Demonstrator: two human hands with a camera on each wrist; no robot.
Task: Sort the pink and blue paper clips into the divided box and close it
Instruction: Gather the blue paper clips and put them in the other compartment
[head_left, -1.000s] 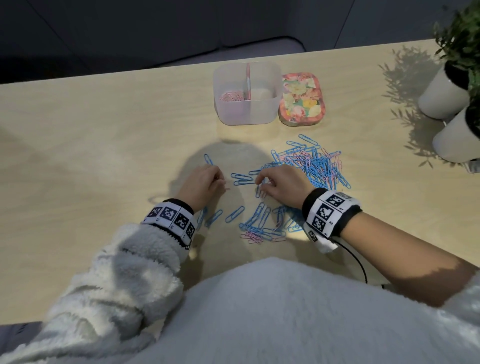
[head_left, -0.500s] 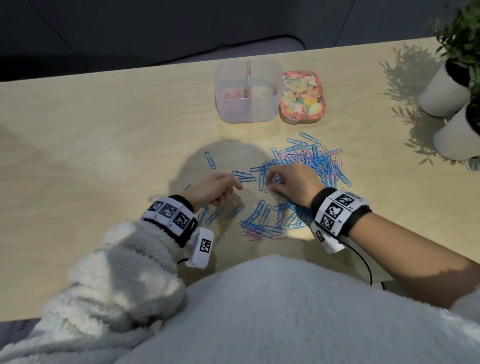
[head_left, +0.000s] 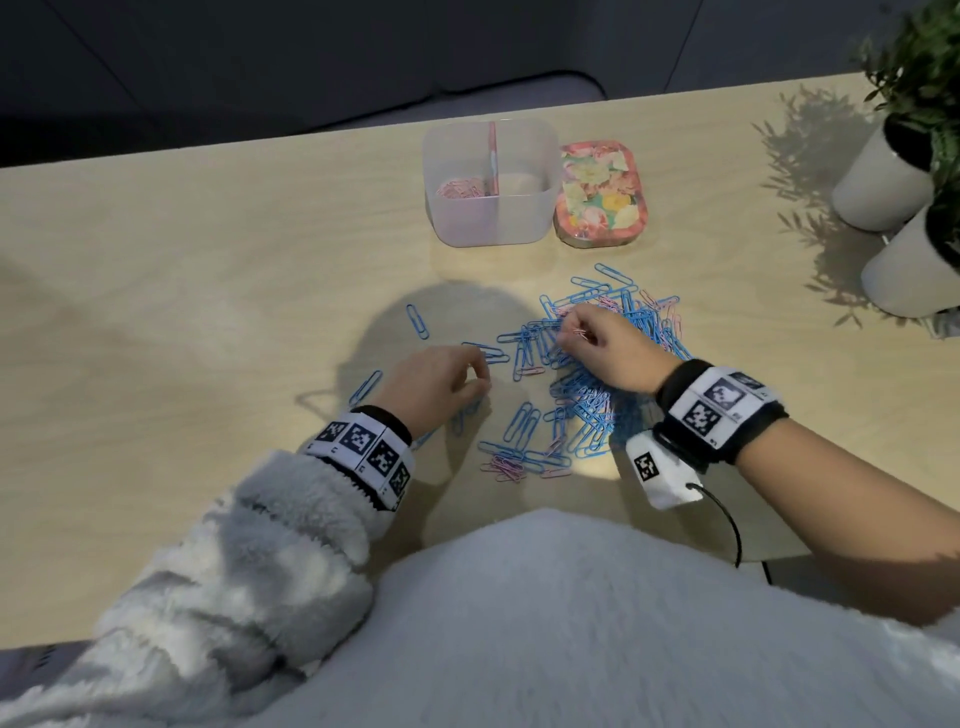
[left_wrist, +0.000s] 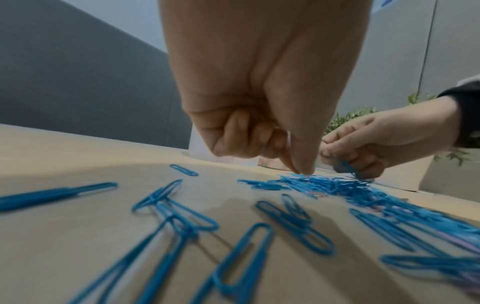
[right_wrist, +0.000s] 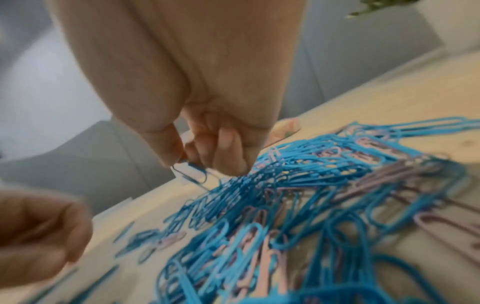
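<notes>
1. Table (head_left: 208, 270): light wood. It carries everything below; both hands work over its near-centre.
2. Potted plants (head_left: 883, 176): two white pots at the far right edge, well apart from either hand.
3. Divided box (head_left: 488, 218): translucent, open, standing beyond both sets of fingers and well apart from them. Its left compartment holds pink clips (head_left: 460, 188). What the right compartment holds I cannot tell.
4. Lid (head_left: 597, 189): floral, lying flat, touching or just beside the box's right wall, beyond the right fingers.
5. Clip pile (head_left: 587, 400): mostly blue with pink mixed in. It lies directly under and around the right hand and spreads toward the body. Loose blue clips (left_wrist: 244, 257) lie scattered under and to the left of the left hand.
6. Right hand (head_left: 605, 348): fingers curled, thumb and forefinger pressed together. The head view shows a pink clip (head_left: 581, 332) at the fingertips; the wrist view shows a blue clip (right_wrist: 189, 173) pinched there, just above the pile's far-left edge.
7. Left hand (head_left: 436, 384): fingers curled in, thumb against forefinger, tips pointing down just above the table beside the pile's left edge. Whether anything is pinched I cannot tell.
</notes>
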